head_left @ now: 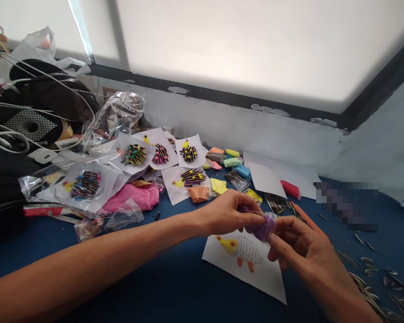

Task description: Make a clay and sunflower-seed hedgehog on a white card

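Note:
Both of my hands grip a small plastic packet of purple modelling clay (263, 228). My left hand (227, 211) pinches it from the left between thumb and fingers. My right hand (298, 246) holds its right end, fingertips pressed on the clear wrapper. Beneath them lies a white paper sheet (265, 282) with a hedgehog drawing (248, 249). The hedgehog's head is covered in yellow clay with a reddish nose, and its two feet are orange-brown; the body shows only pencil marks.
Finished hedgehog pictures (160, 154) lie at the back left near a pink cloth (133, 197). Several clay packets (233, 162) sit by the wall. White papers (267, 179) and a red clay packet (290, 189) are behind my right hand. Sunflower seeds (366, 287) are scattered at right.

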`<state>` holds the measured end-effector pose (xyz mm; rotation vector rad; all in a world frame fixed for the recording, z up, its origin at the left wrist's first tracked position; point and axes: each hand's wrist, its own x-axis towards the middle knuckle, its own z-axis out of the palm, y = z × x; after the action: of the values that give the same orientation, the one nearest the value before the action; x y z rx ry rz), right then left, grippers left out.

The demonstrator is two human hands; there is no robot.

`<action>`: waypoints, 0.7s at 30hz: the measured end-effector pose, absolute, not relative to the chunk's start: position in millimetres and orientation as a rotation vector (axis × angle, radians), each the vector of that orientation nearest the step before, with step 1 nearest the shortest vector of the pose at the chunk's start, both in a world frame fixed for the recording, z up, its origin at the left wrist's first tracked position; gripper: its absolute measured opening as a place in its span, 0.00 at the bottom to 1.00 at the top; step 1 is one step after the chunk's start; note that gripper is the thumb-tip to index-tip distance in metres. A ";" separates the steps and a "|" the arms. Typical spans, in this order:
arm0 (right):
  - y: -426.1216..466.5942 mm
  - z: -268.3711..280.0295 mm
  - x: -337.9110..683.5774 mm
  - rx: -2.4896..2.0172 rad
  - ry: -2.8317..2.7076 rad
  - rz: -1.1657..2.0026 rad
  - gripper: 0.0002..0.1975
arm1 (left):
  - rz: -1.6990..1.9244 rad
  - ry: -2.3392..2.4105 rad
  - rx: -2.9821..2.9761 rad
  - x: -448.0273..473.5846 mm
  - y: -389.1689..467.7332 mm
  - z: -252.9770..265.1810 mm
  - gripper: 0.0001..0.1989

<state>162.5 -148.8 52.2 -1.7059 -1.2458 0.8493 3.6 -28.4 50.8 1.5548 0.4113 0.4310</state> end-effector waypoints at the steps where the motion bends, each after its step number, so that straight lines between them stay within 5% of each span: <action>1: -147.7 51.7 163.1 -1.697 -1.238 0.917 0.17 | 0.438 0.406 1.564 3.4 -28.5 50.6 0.07; 15: -144.9 58.6 172.5 -1.690 -1.196 0.901 0.19 | 0.430 0.390 1.193 3.2 -20.2 52.2 0.11; 21: -145.3 53.6 169.0 -1.735 -1.264 1.051 0.19 | 0.425 0.463 1.182 9.7 -30.7 51.7 0.01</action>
<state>169.0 -145.3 53.6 -1.7350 -1.2640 1.0510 9.7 -30.7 51.7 1.1821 0.4632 0.4252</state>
